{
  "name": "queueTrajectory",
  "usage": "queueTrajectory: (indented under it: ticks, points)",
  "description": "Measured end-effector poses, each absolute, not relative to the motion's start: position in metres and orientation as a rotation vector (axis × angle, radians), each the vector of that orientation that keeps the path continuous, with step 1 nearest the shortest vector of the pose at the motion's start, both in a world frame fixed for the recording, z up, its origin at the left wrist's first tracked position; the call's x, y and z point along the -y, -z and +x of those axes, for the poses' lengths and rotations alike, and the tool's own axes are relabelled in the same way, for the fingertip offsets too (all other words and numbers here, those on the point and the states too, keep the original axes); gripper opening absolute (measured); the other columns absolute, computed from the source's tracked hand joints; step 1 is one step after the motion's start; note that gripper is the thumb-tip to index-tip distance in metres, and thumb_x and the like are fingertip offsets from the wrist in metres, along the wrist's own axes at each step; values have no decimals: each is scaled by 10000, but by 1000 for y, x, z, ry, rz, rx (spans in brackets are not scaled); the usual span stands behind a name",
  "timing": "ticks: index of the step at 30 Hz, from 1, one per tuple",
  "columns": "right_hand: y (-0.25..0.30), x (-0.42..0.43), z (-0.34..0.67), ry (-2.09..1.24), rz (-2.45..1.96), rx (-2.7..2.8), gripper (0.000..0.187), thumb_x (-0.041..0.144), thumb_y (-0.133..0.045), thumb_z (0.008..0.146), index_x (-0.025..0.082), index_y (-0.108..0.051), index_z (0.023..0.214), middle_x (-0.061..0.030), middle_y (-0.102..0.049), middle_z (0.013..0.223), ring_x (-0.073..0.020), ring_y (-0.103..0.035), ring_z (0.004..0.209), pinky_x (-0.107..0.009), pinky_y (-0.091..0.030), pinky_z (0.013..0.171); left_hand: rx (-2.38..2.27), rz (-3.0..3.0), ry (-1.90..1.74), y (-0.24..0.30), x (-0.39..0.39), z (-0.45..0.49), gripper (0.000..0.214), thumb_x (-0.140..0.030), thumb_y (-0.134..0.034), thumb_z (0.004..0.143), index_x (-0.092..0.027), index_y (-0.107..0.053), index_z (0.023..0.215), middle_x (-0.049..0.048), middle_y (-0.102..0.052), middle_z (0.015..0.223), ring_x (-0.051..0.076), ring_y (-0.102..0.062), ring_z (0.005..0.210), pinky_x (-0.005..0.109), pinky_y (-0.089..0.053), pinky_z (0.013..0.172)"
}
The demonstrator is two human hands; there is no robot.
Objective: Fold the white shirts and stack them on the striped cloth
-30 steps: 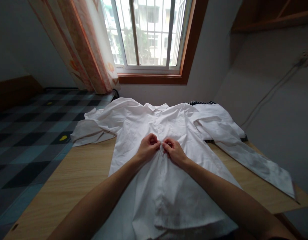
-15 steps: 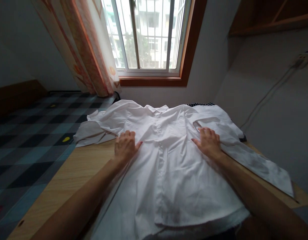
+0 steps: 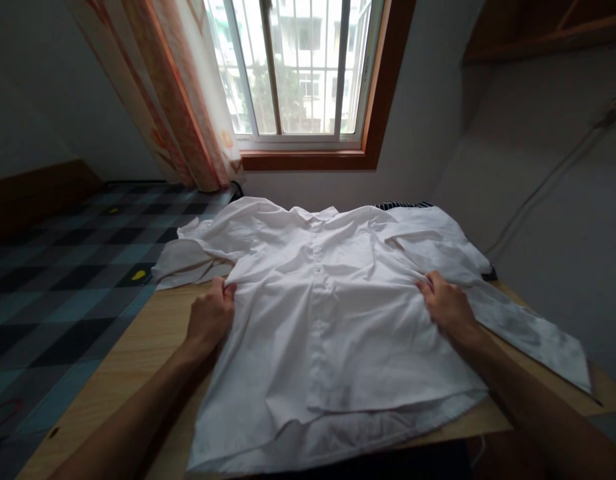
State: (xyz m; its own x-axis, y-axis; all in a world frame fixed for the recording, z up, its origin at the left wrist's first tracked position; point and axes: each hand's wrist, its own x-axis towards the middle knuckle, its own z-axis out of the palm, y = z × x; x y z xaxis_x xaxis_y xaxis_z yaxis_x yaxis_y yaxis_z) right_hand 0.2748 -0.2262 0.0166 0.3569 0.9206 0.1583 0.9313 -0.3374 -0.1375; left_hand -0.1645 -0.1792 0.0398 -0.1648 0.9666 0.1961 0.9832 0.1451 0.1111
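Observation:
A white button-up shirt (image 3: 283,320) lies front side up on a wooden table (image 3: 138,340), its collar toward the window. My left hand (image 3: 212,312) pinches the shirt's left side edge just below the sleeve. On the opposite side edge, my right hand (image 3: 449,303) grips the fabric with closed fingers. Creases run across the front between both hands. One sleeve is bunched at the left; the other stretches down along the table's right side. The hem hangs near the front table edge, its back layer showing below the front one.
A bed with a checked cover (image 3: 73,287) stands to the left of the table. Behind are a window (image 3: 308,80) and a patterned curtain (image 3: 183,100). Dark striped fabric (image 3: 403,205) peeks from behind the shirt. A cable (image 3: 543,180) runs down the right wall.
Both hands moved outward from lying on the shirt's front to its side edges and closed on the fabric. The shirt's body is now spread wider and its hem sits farther up.

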Motion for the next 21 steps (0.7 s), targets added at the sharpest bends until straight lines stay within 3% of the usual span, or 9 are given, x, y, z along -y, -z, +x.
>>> queueTrajectory:
  ticks: [7,12,16,19,21]
  points:
    - [-19,209,285,215,-2476,1661,285,327,-377,998,175,-611,1054,-139,-710,890,-257,-672,789,-306,-364,645,2287,-2109,356,-49,140,-185,291,-414,-403,944,-196,-595,938,107,-696,880,271,-645,821,293,-384,663]
    - [-19,217,287,254,-2451,1774,200,276,-470,951,174,-632,1008,-144,-699,939,-263,-669,811,-331,-426,680,2139,-2016,184,-53,146,-173,390,-429,-347,965,-145,-588,1080,159,-674,910,306,-644,812,342,-422,670]
    - [-33,262,259,409,-1938,2006,342,387,-562,905,155,-589,1155,-164,-652,1100,-296,-620,994,-403,-485,814,1617,-2200,402,-67,184,-151,406,-423,-358,970,-125,-587,1124,173,-636,1070,309,-601,973,402,-451,811]
    - [-31,302,228,190,-1314,2467,532,495,-639,838,194,-543,1267,-138,-590,1279,-297,-535,1178,-437,-453,966,986,-2762,389,-70,223,-138,411,-517,-482,919,-182,-607,1121,112,-654,1110,269,-582,1034,393,-441,904]
    - [-21,319,213,140,-1103,2597,494,457,-640,847,203,-554,1262,-120,-593,1297,-297,-527,1197,-462,-438,992,732,-2992,299,-65,245,-134,462,-553,-551,873,-200,-594,1169,95,-653,1161,252,-583,1058,376,-443,926]
